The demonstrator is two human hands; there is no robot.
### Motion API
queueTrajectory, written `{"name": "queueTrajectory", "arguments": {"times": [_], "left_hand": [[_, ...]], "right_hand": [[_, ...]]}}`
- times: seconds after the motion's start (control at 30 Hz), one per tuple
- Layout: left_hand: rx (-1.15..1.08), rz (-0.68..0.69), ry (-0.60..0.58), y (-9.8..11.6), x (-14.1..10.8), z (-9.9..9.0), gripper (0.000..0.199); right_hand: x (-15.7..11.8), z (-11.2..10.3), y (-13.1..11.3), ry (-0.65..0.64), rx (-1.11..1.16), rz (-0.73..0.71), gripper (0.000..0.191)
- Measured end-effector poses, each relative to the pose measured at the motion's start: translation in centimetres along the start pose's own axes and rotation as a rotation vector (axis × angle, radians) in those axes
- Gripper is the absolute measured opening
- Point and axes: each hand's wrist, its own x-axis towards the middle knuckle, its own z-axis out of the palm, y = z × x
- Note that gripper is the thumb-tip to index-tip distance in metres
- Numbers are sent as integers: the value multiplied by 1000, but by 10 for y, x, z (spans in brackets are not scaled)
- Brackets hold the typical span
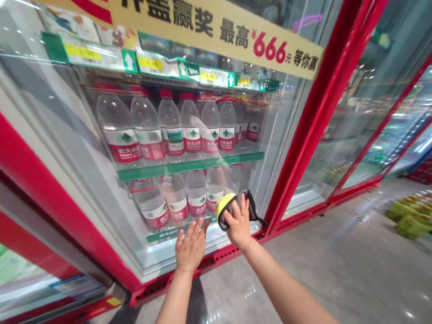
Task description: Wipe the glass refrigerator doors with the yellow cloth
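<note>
In the head view, the landmark is the tall glass door (pixel 283 105) of a drinks cooler, and both hands are raised in front of its lower part. The right hand (pixel 239 225) is at the lower right of the door with a yellow-and-black item (pixel 224 204) under its fingers; what exactly this is, I cannot tell. It seems to be kept between fingers and glass, which would explain the hand lying over it rather than wrapping round it. A dark strap end trails off its right side.

The right grip is loose and fanned, fingers apart across the item with no visible pinch. The left hand (pixel 191 252), at the bottom middle of the door, holds nothing: its fingers are extended, slightly parted and pointing up, perhaps as a steadying palm. Whether it meets the glass or stops just short cannot be told.

Behind the door, an upper row of bottles (pixel 173 137) and a lower row of bottles (pixel 177 210) stand upright, most labels facing outward, presumably so they read from the front. A yellow banner (pixel 236 38) runs across the door's upper part, and a red frame (pixel 312 121) borders its right side.
</note>
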Motion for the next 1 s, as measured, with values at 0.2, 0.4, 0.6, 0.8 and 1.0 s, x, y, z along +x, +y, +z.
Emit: {"name": "queueTrajectory", "arguments": {"times": [0.2,0.4,0.6,0.8,1.0], "left_hand": [[-20,-49,-14,5,6,-2,79],[-62,-226,-60,42,1,8,88],[-19,-217,-194,72,-6,15,95],[69,-175,-221,70,-4,12,94],[117,-156,-341,77,9,-10,96]], "right_hand": [[-20,-4,51,33,28,55,54],[-80,48,73,138,164,565,64],[-160,108,-11,52,334,959,75],[-154,112,-1,28,398,935,75],[-143,98,25,-43,418,830,75]]}}
